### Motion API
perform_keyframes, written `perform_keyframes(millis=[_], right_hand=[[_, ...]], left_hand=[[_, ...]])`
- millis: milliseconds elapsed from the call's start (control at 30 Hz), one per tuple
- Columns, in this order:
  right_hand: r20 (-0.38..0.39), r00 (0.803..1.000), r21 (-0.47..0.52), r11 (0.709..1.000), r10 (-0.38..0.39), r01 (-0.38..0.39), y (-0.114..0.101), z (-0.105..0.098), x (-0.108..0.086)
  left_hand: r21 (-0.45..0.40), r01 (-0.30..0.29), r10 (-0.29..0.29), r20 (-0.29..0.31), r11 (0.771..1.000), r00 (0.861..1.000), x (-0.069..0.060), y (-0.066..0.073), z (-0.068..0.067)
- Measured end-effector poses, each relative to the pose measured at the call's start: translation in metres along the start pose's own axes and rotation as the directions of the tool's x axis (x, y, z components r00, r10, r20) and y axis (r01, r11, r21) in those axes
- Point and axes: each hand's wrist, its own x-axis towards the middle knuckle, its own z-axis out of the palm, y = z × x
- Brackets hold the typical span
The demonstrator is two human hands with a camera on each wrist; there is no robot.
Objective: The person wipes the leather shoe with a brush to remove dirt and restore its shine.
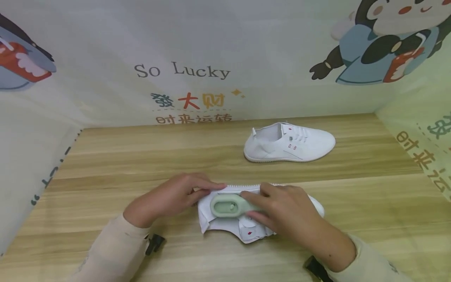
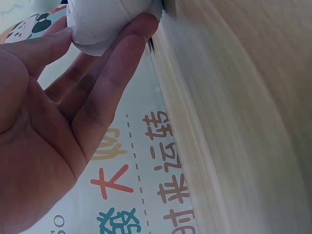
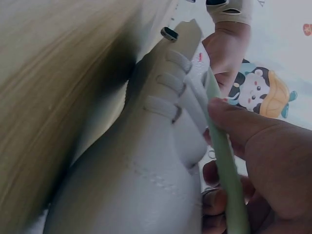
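A white lace-up shoe [image 1: 229, 225] lies on its side, with its opening toward me and its toe to the right. My left hand [image 1: 172, 197] holds the heel end between thumb and fingers, as the left wrist view also shows. My right hand [image 1: 289, 209] grips the handle of a light green brush [image 1: 222, 211] with an oval, recessed head. The brush head lies against the upward-facing side of the shoe near the heel; its underside is hidden. In the right wrist view the green handle [image 3: 226, 165] runs alongside the laces [image 3: 170, 83].
A second white shoe [image 1: 310, 145] stands upright farther back on the wooden tabletop [image 1: 116, 164], toe to the right. A printed cloth [image 1: 275, 70] rises behind the table and along both sides. Black wrist-camera parts [image 1: 155, 243] hang beneath the sleeves.
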Motion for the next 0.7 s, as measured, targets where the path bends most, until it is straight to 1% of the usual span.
perform_keyframes(millis=[167, 267, 367, 433, 600, 700], right_hand=[[0.05, 0.997, 0.0, 0.998, 0.064, -0.064, 0.0, -0.007, -0.006], [0.08, 0.991, -0.004, 0.994, 0.112, -0.112, 0.003, -0.013, -0.012], [0.092, 0.985, -0.011, 0.989, 0.148, -0.148, 0.009, -0.019, -0.02], [0.08, 0.983, -0.014, 0.987, 0.162, -0.162, 0.013, -0.023, -0.026], [0.024, 0.987, -0.029, 0.987, 0.16, -0.159, 0.024, -0.032, -0.041], [0.02, 0.985, -0.033, 0.985, 0.171, -0.17, 0.029, -0.038, -0.048]], left_hand=[[0.008, 0.02, -0.02, 0.002, 1.0, 1.0, -0.001, 0.001, 0.003], [0.011, 0.015, -0.015, 0.002, 1.0, 1.0, 0.0, 0.001, 0.003], [0.008, 0.004, -0.004, 0.006, 1.0, 1.0, 0.001, 0.002, 0.003], [0.006, 0.006, -0.006, 0.005, 1.0, 1.0, 0.001, 0.002, 0.003], [0.008, 0.006, -0.006, -0.007, 1.0, 1.0, 0.0, 0.002, 0.002], [0.004, 0.008, -0.008, -0.001, 1.0, 1.0, 0.0, 0.002, 0.002]])
